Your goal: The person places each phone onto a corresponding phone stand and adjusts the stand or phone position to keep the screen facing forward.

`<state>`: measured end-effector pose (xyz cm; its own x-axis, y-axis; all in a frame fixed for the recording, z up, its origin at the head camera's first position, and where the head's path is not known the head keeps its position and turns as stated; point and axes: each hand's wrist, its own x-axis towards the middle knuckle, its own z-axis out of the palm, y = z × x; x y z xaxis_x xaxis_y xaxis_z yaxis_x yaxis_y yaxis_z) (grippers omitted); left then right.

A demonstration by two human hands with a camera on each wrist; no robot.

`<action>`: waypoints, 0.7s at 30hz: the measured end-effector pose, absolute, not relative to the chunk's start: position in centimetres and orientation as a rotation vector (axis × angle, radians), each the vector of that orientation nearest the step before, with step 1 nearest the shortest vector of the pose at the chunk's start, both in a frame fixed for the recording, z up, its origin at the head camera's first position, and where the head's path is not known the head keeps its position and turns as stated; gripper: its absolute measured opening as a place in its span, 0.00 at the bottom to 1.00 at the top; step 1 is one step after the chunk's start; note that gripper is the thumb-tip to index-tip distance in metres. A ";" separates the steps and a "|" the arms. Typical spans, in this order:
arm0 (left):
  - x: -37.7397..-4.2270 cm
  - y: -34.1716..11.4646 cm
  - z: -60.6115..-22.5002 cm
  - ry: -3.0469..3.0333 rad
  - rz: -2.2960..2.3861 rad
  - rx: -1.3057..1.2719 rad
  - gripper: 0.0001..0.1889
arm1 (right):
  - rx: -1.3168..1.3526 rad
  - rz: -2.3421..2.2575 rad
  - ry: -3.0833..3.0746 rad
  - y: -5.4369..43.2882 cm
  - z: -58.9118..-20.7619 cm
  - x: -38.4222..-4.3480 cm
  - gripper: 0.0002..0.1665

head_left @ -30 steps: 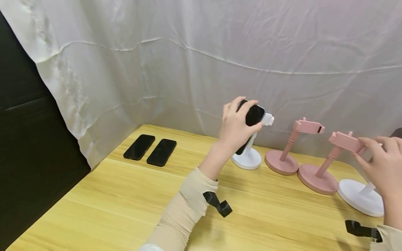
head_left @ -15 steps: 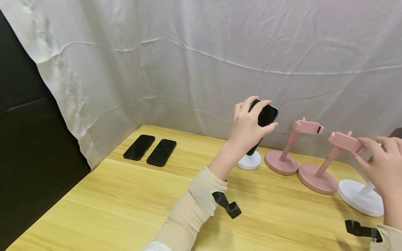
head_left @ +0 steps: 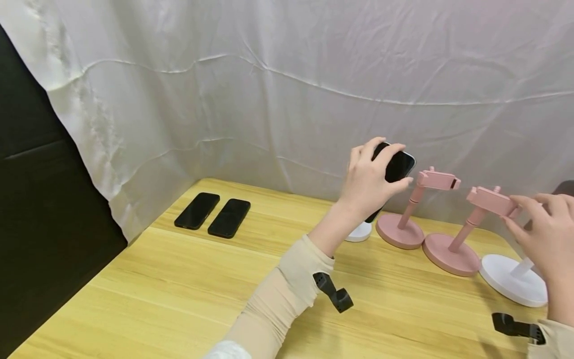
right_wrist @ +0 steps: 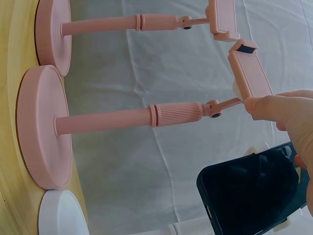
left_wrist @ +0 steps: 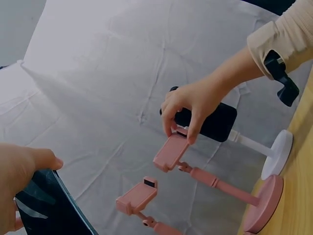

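Observation:
My left hand (head_left: 367, 179) holds a black smartphone (head_left: 399, 167) by its edges, tilted above the table in front of a white phone stand (head_left: 359, 233), which is mostly hidden. In the left wrist view, that smartphone (left_wrist: 46, 208) is at the lower left. My right hand (head_left: 549, 234) pinches the end of the clamp on the nearer pink phone stand (head_left: 491, 201). The right wrist view shows thumb and fingers at that clamp (right_wrist: 250, 73). A farther pink phone stand (head_left: 439, 180) stands between the smartphone and the gripped stand, its clamp holding nothing.
Two black smartphones (head_left: 197, 210) lie side by side on the wooden table (head_left: 179, 289) at the left. Behind my right hand, another white stand (head_left: 511, 279) bears a dark smartphone (right_wrist: 252, 191). A grey curtain (head_left: 269, 99) hangs behind the table.
My left hand has carried the smartphone rightward, from in front of the white stand toward the farther pink stand. My right hand has stayed on the pink clamp.

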<state>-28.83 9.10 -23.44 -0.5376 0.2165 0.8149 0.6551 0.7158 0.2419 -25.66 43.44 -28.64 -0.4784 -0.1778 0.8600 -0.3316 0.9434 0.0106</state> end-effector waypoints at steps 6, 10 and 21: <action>-28.8 9.8 -23.4 -2.139 -0.672 -0.656 0.29 | 0.384 0.184 -2.069 43.3 -28.5 -25.5 0.55; -28.9 10.2 -23.3 -2.143 -0.645 -0.679 0.29 | 0.369 0.174 -2.079 43.3 -28.5 -25.3 0.55; -28.7 10.9 -22.5 -2.179 -0.590 -0.750 0.30 | 0.379 0.147 -2.072 43.2 -28.4 -25.1 0.53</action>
